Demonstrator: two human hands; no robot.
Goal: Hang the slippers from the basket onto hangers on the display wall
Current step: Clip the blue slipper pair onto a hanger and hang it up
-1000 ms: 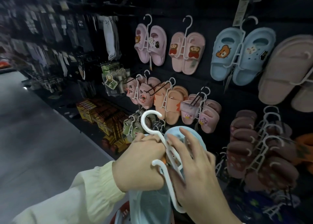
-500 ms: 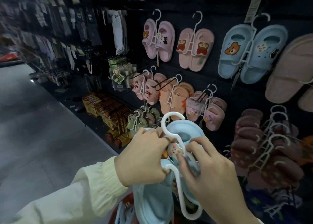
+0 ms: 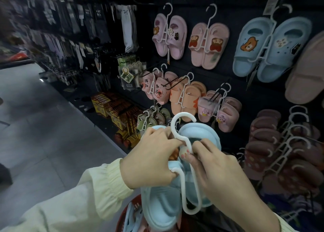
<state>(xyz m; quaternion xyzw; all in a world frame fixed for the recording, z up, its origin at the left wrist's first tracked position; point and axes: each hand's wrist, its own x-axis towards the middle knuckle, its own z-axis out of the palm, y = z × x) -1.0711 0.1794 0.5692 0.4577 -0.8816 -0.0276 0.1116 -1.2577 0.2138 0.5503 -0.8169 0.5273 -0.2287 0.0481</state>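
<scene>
**A:** What has changed in the past second?

**B:** A second ago only one pale blue slipper showed behind the white hanger (image 3: 173,126). Now the left slipper (image 3: 161,207) lies left of the hanger's stem and the right slipper (image 3: 198,131) right of it, and the hook stands higher. I judge the pair nearly seated. Hanging it on the display wall (image 3: 245,7) beyond the hanger is not yet done.

**A:** And the hands?

**B:** The left hand (image 3: 150,154) curls round the left slipper beside the hanger's side prong. The right hand (image 3: 222,175) pinches the stem against the right slipper.

**A:** Where is it, and which way does it point?

**B:** It is held in the air, with the red basket (image 3: 122,217) just under the hanger's lower loop. The hanger's long axis runs nearly upright, with the hook on top, its tip pointing right. Both slippers lie lengthwise along the stem with rounded ends up; I cannot tell toe from heel.
</scene>
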